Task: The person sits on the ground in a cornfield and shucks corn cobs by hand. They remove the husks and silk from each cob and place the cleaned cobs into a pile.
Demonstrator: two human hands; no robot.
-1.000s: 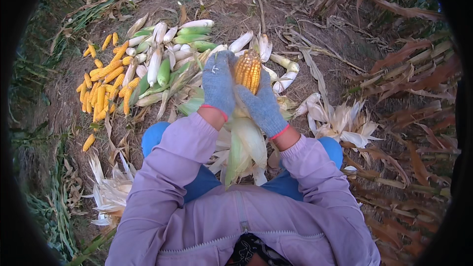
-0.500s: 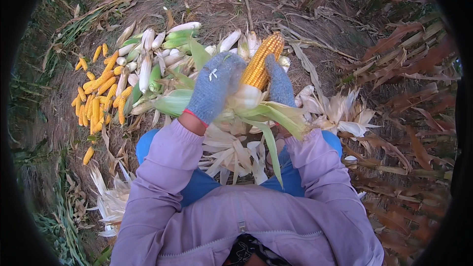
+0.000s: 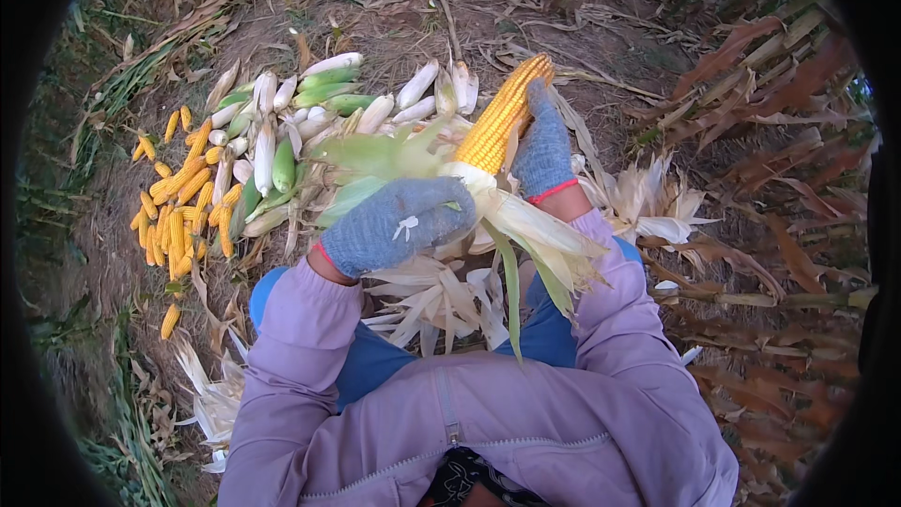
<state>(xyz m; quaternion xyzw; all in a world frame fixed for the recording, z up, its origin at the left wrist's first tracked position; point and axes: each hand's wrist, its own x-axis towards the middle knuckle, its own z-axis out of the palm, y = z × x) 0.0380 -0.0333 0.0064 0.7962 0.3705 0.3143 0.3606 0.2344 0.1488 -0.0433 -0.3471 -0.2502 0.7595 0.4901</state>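
A bare yellow ear of corn (image 3: 499, 124) tilts up and to the right in front of me, its peeled husk (image 3: 540, 230) hanging from the base toward my lap. My right hand (image 3: 544, 152), in a grey-blue knit glove, is closed around its right side, with the thumb along the kernels. Lower left, my gloved left hand (image 3: 399, 223) is closed beside the ear's base, its fingers around husk leaves. Green husk leaves (image 3: 380, 158), smeared by motion, stretch out above that hand. My left fingertips are partly hidden.
Husked yellow cobs (image 3: 176, 230) lie heaped on the left. Unhusked ears (image 3: 282, 136) are piled beyond my hands. Stripped husks (image 3: 427, 296) lie between my knees, with more dry husks (image 3: 657, 197) at right. Dry corn stalks (image 3: 779, 197) line the right side.
My left hand has moved down and left from beside the cob to below its base, drawing green leaves along. More of the cob shows; my right hand still holds it.
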